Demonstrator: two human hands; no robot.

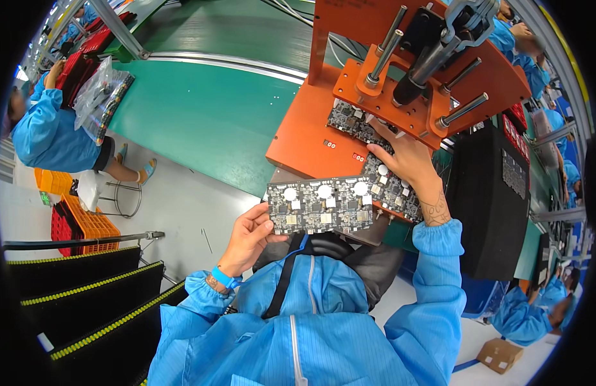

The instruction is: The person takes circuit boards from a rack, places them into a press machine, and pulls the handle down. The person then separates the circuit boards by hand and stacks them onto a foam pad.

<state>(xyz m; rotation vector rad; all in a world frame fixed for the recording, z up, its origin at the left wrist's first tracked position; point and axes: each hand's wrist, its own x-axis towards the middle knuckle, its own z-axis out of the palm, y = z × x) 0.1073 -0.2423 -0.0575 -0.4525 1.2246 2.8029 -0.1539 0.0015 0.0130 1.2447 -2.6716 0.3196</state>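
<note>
My left hand grasps the near left corner of a circuit board panel, my thumb on its upper face and my fingers partly hidden at its edge. The panel is over my lap, just in front of the orange press, its populated side facing up. Three white discs sit along it in a row, with paler square parts among the dark components; any print on it is too fine for me to read.

My right hand reaches in below the press's raised orange plate, fingers stretched toward a board there. The fingertips are partly covered, so I cannot tell whether they grip it. More populated board shows beside and under that hand; I cannot tell if both parts are one piece.

For markings, the press base carries two small red-and-white labels, and faint dark lettering runs along the top of its upright. A blank-looking white tag sits on the black rack at my left. White labels also show on a cardboard box on the floor at my right, too small to make out.
</note>
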